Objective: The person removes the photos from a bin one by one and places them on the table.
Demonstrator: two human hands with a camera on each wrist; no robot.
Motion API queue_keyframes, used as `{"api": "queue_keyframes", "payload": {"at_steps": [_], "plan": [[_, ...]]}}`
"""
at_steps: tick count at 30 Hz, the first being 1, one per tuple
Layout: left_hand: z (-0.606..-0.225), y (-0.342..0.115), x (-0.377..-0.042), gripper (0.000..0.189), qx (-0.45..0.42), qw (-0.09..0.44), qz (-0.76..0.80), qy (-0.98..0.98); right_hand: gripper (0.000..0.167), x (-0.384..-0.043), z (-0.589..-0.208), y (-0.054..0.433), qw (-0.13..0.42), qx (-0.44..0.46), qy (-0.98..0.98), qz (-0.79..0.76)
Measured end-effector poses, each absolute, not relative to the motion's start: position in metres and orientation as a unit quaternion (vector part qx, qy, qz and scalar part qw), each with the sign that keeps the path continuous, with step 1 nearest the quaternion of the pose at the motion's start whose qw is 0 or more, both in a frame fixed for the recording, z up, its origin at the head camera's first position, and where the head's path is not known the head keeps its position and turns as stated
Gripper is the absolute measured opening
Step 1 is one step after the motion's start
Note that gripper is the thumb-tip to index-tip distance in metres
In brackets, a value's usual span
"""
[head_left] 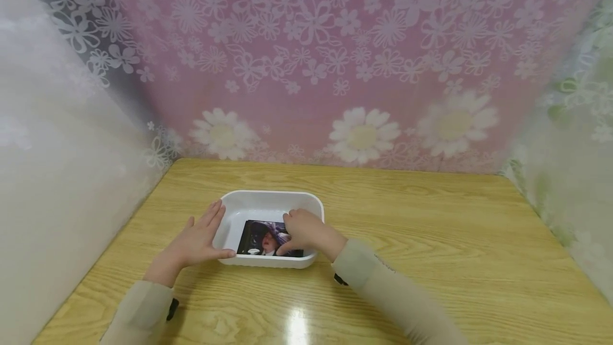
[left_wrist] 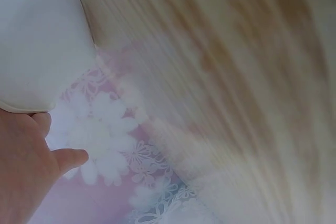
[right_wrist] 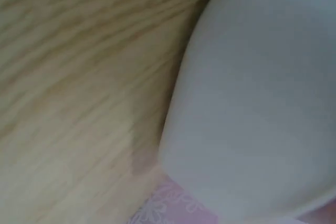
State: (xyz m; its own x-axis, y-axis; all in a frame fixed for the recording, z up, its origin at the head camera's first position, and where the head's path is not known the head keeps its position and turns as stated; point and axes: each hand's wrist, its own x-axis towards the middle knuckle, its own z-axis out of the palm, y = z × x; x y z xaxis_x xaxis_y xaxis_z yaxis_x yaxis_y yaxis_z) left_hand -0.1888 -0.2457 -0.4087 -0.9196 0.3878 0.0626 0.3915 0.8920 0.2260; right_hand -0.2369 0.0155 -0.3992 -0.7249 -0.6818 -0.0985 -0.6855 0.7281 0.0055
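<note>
A white rectangular tub (head_left: 265,262) with rounded corners sits on the table. Inside it lies a glossy photo print (head_left: 256,238), dark with purple parts and a person pictured on it. My left hand (head_left: 198,238) rests at the tub's left side, fingers extended along the rim and thumb at the front left corner. In the left wrist view the left hand (left_wrist: 23,156) lies at the tub's edge (left_wrist: 37,51). My right hand (head_left: 304,230) reaches in over the right rim and holds the photo across its right part, thumb near the front edge, bent fingers at the far edge.
The wood-grain table (head_left: 431,238) extends around the tub. A pink floral curtain (head_left: 297,68) hangs behind it, with pale sheets at the left (head_left: 62,148) and right (head_left: 574,185). The right wrist view shows the tub's outer wall (right_wrist: 247,93) close up.
</note>
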Motion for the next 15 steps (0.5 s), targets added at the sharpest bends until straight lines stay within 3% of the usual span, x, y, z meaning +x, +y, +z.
{"api": "queue_keyframes", "payload": {"at_steps": [6, 15], "plan": [[-0.4093, -0.2442, -0.189, 0.104, -0.2, 0.002, -0.118, -0.973, 0.071, -0.2334, -0.4081, 0.0102, 0.068, -0.341, 0.937, 0.038], [-0.4098, -0.2461, -0.1903, 0.106, -0.193, -0.002, -0.118, -0.974, 0.068, -0.2337, -0.4088, 0.0064, 0.06, -0.309, 0.949, 0.023]]}}
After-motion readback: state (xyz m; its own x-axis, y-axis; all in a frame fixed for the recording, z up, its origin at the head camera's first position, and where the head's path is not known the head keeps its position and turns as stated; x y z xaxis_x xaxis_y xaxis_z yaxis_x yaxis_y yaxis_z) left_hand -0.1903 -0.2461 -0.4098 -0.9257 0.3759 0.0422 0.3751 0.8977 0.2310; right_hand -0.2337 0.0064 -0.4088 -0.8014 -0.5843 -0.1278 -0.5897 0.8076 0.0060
